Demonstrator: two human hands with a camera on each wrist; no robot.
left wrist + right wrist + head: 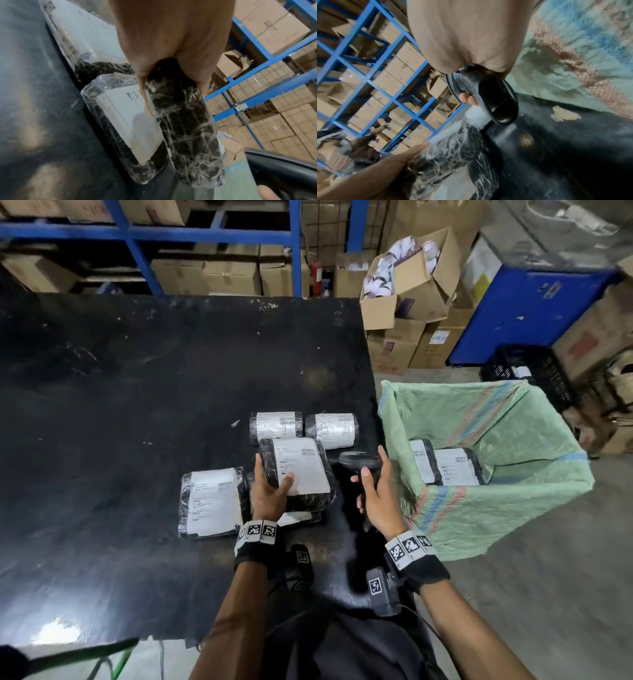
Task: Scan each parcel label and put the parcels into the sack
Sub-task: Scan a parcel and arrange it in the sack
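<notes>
Parcel [297, 474], black wrap, white label up: held in my left hand [269, 494] above the table [137, 405], thumb curled onto the label, fingers underneath. Long axis runs away from me. Scanner [359, 462]: gripped in my right hand [378, 498] just right of the parcel, nose apparently angled toward the label. Sack [513, 508]: further right, open, right hand nearer, two parcels inside.

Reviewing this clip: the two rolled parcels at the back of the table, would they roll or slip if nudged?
Probably. Both rolled parcels look cylindrical and lie on their sides on the flat black table, so a sideways push might roll them. Their glossy plastic wrap looks slippery. They seem soft rather than fragile.
</notes>
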